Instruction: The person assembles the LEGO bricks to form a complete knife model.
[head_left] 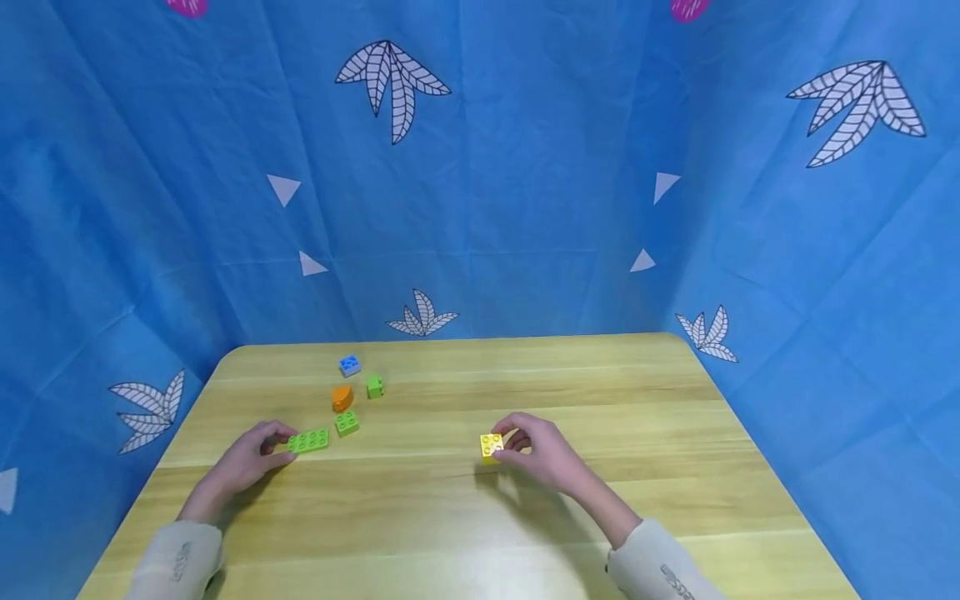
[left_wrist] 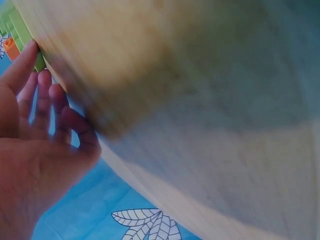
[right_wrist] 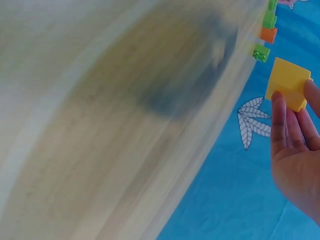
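Note:
My right hand [head_left: 543,451] pinches a yellow building brick [head_left: 491,447] between thumb and fingers, studs facing the head camera. A shadow lies below it on the table, and the right wrist view shows the yellow brick [right_wrist: 289,83] by its smooth side. At the left, my left hand [head_left: 247,457] grips the near end of a long light-green brick [head_left: 309,440] with thumb and fingertips. Just beyond its far end sits a small green brick [head_left: 347,423] with studs up. In the left wrist view, the thumb lies against the green brick's edge [left_wrist: 25,37].
Behind the small green brick lie an orange curved piece [head_left: 342,398], another green piece [head_left: 375,386] and a blue brick [head_left: 349,365]. The wooden table [head_left: 585,383] has rounded back corners. A blue patterned cloth [head_left: 525,208] hangs behind it and at both sides.

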